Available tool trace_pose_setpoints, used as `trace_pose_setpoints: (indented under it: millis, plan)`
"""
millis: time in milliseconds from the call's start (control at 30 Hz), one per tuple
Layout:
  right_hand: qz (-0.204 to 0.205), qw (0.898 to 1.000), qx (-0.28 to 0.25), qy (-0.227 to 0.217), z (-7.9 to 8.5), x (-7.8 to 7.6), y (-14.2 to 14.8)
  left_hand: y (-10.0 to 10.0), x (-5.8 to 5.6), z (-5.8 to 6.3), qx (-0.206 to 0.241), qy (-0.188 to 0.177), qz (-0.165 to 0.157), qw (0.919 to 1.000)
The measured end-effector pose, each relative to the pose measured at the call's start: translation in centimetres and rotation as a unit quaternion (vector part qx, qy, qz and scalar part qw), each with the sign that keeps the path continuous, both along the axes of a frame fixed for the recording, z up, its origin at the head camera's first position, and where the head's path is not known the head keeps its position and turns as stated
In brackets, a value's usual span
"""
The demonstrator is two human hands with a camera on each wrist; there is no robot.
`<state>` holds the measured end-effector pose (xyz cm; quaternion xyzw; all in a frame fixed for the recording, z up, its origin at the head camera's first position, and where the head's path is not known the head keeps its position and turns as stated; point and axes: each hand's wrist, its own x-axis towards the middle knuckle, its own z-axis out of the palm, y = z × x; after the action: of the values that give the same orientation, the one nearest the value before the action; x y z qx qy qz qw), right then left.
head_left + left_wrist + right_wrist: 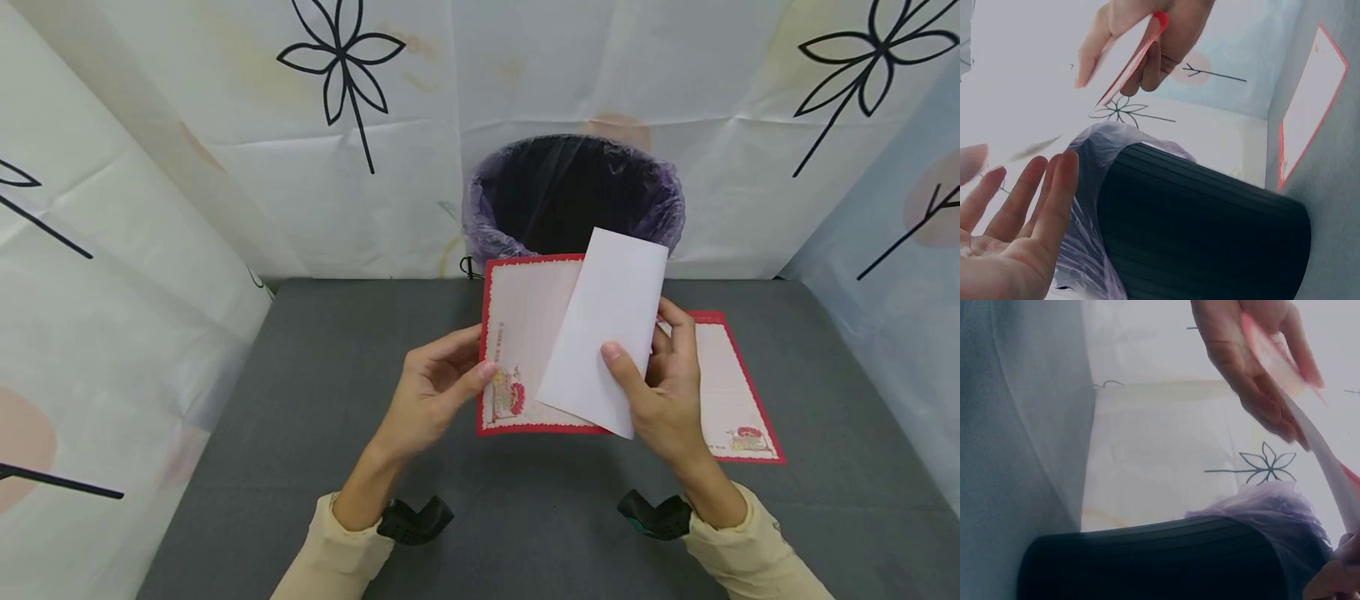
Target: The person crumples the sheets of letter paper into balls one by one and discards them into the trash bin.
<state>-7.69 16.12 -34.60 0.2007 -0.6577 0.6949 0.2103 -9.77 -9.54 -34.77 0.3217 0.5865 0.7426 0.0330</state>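
A red-bordered sheet of stationery (534, 308), with a small red drawing at its lower left, is held up above the table. My left hand (431, 392) pinches its left edge, thumb in front and fingers behind. In front of its right part lies a plain white paper (611, 312), narrow and tilted; whether it is folded or an envelope I cannot tell. My right hand (667, 392) grips this paper together with the sheet, thumb on the white face. In the left wrist view, the left hand's fingers (1054, 200) are extended behind the sheet.
A second red-bordered sheet (731, 392) lies on the dark grey table (337, 375) at the right, partly behind my right hand. Beyond the papers stands a dark ribbed bin (1197, 231) lined with a purple plastic bag (483, 221). Patterned cloth (360, 217) encloses the table's back and sides.
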Motion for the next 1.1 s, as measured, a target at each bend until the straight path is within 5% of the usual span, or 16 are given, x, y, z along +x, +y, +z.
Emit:
trace_pose_setpoints:
  millis: [200,367,767,1100]
  plan:
    - [-0.007,1.000,0.013,0.006,-0.2,-0.1,-0.5,0.4,-0.1,-0.1,0.083,-0.060,-0.086,0.9911]
    - [-0.017,1.000,0.023,0.003,-0.2,-0.2,-0.9,1.2,0.2,-0.4,0.067,-0.076,-0.075,0.9921]
    - [-0.001,0.998,0.055,0.016,-0.2,0.0,-1.7,3.3,1.0,-0.3,-0.023,-0.020,0.026,0.9992]
    - [0.024,0.996,0.084,0.005,-0.3,0.2,-1.9,4.5,1.6,-0.4,-0.096,0.047,0.146,0.9835]
